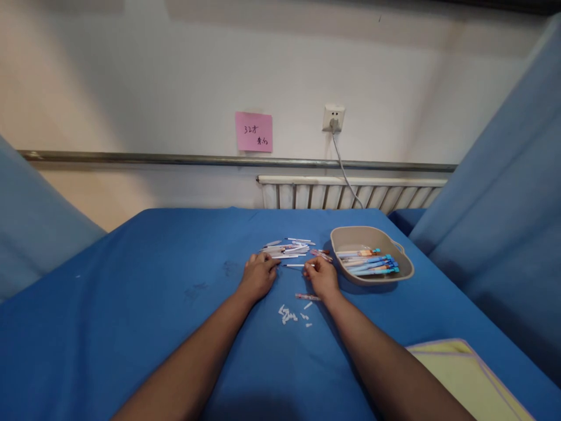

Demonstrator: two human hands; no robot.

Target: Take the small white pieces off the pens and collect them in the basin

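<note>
My right hand (322,278) is closed in a pinch on the white end of a pen refill (293,265). The refill lies level, its dark tip pointing left towards my left hand (259,273). That hand rests on the blue cloth with its fingers curled together; whatever they may hold is hidden. Just beyond the fingers is a loose pile of white refills and clear pen parts (287,250). Pinkish pen barrels (322,255) lie between the pile and a basket. Another patterned barrel (307,297) sits beside my right wrist, with several small white bits (287,316) nearer me.
A beige basket (372,280) on the right holds several blue, white and orange pens (370,263). A folded yellow cloth (464,374) lies at the near right. Behind the blue-covered table (131,304) are a radiator (315,193), a metal rail (188,158) and a plugged-in cord (344,169).
</note>
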